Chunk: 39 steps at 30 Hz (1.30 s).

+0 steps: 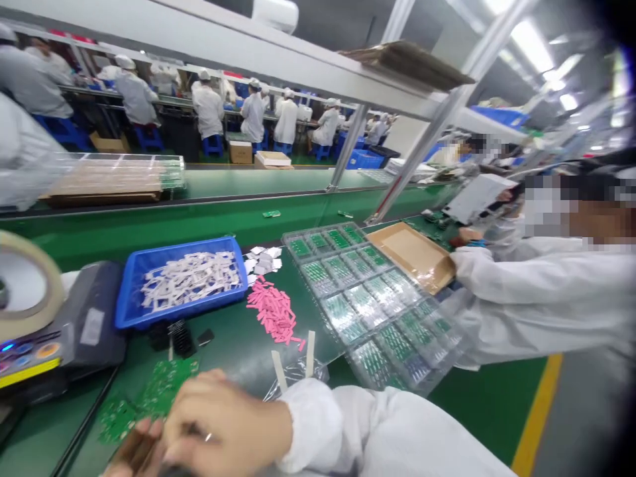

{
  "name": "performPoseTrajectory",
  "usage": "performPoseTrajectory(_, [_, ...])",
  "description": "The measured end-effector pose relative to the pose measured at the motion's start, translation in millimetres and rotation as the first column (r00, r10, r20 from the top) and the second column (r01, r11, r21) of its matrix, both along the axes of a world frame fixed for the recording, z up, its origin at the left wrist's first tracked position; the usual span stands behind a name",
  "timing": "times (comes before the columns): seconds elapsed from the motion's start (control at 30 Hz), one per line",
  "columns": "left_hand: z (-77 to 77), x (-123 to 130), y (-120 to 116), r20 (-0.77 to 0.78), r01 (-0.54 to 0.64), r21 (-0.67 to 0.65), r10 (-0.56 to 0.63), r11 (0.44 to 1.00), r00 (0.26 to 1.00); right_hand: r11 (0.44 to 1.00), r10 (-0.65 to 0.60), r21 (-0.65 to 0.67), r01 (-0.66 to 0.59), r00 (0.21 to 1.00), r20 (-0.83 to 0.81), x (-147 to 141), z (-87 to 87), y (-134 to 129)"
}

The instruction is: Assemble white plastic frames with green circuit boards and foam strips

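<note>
I see the right hand [223,417] curled above the left hand [132,460] at the bottom edge, a thin brown strip [134,450] between them, grip uncertain from here, just beside green circuit boards [149,394] on the bench [258,351].

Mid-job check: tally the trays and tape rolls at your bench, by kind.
Blue plastic tray: 1
Clear plastic blister tray: 1
Cardboard tray: 1
Tape roll: 1
Total: 4
</note>
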<state>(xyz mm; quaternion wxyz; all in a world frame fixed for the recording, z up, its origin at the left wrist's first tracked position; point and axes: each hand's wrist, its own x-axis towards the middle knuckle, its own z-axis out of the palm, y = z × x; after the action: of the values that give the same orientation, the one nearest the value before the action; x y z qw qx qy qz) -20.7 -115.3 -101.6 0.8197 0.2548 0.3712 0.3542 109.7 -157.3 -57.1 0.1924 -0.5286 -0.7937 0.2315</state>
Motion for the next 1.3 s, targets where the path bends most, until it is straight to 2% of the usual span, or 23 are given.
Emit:
performPoseTrajectory(0.07, [9.2, -33, -6, 0.060, -0.007, -0.041, 0.010, 0.999, 0.998, 0.994, -0.041, -0.102, 0.041, 0.999, 0.002, 10, -12.2, 1])
performPoseTrajectory(0.13, [20.7, -56, -19, 0.138, -0.018, -0.078, 0.028, 0.997, 0.990, 0.989, -0.040, -0.142, 0.045, 0.999, 0.034, 18, -28.1, 6])
performPoseTrajectory(0.23, [34.4, -63, -35, 0.146, -0.099, -0.096, 0.112, 0.990, 0.983, 0.992, -0.004, -0.125, 0.003, 1.000, -0.009, 27, -38.4, 18])
performPoseTrajectory(0.3, [39.9, -59, -38, 0.234, -0.043, -0.099, 0.066, 0.994, 0.970, 0.996, 0.034, -0.074, -0.042, 0.993, -0.112, 29, -27.4, 23])
performPoseTrajectory(0.4, [46.8, -53, -39, 0.374, 0.051, 0.002, -0.048, 0.999, 0.926, 0.986, 0.164, 0.092, -0.141, 0.921, -0.354, 27, 4.7, 22])
performPoseTrajectory(0.5, [52.7, -50, -41, 0.387, 0.077, 0.075, -0.100, 0.994, 0.917, 0.958, 0.263, 0.212, -0.193, 0.887, -0.380, 17, 26.6, 17])
performPoseTrajectory(0.57, [55.0, -51, -43, 0.384, 0.078, 0.095, -0.109, 0.992, 0.917, 0.950, 0.279, 0.239, -0.199, 0.886, -0.371, 9, 28.3, 16])
performPoseTrajectory(0.67, [55.0, -53, -42, 0.411, 0.068, 0.114, -0.110, 0.991, 0.905, 0.951, 0.274, 0.251, -0.180, 0.869, -0.413, 4, 21.1, 16])
performPoseTrajectory(0.73, [52.1, -56, -39, 0.449, 0.087, 0.083, -0.116, 0.993, 0.886, 0.946, 0.271, 0.284, -0.157, 0.865, -0.423, 7, 18.8, 19])
performPoseTrajectory(0.83, [41.9, -61, -36, 0.500, 0.229, -0.023, -0.187, 0.973, 0.845, 0.894, 0.321, 0.413, -0.173, 0.891, -0.322, 17, 28.1, 26])
performPoseTrajectory(0.93, [28.6, -61, -35, 0.518, 0.405, -0.090, -0.305, 0.910, 0.799, 0.797, 0.411, 0.503, -0.333, 0.910, -0.048, 24, 49.9, 32])
performPoseTrajectory(1.03, [20.6, -57, -35, 0.486, 0.467, -0.115, -0.360, 0.877, 0.796, 0.691, 0.518, 0.470, -0.549, 0.830, 0.207, 20, 71.5, 37])
performPoseTrajectory(1.1, [20.4, -53, -35, 0.431, 0.495, -0.114, -0.406, 0.862, 0.806, 0.637, 0.577, 0.418, -0.648, 0.760, 0.298, 14, 81.1, 39])
performPoseTrajectory(1.23, [28.0, -49, -34, 0.291, 0.578, -0.090, -0.534, 0.811, 0.794, 0.580, 0.630, 0.346, -0.737, 0.676, 0.383, 5, 89.2, 43])
performPoseTrajectory(1.3, [32.7, -48, -34, 0.245, 0.591, -0.100, -0.555, 0.801, 0.795, 0.556, 0.643, 0.339, -0.759, 0.652, 0.403, 3, 90.1, 44])
